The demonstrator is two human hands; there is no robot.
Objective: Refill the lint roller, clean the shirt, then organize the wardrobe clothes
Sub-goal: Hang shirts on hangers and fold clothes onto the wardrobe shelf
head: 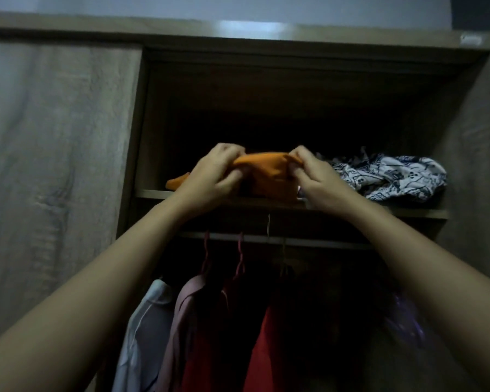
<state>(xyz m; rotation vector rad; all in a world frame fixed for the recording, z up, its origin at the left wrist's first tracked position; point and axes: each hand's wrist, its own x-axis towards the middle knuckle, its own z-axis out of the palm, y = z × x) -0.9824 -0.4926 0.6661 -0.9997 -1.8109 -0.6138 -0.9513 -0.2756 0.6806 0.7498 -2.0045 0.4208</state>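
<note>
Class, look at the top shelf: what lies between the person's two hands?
In the head view, an orange cloth spans the gap; the left hand and right hand each pinch an end of it.

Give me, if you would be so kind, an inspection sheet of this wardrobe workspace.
Surface: wooden upper shelf, dimly lit, deep part in shadow.
Job's things: orange garment bunched on the shelf, left of centre; hanging garments on the rail below.
Clutter: patterned cloth, blue and white, crumpled on the shelf to the right of the orange garment.
Hands: left hand and right hand each grip the orange garment's upper edge, one at each end.
Cables: nothing seen.
Surroundings: wardrobe door covers the left side; pale wall above.
</note>
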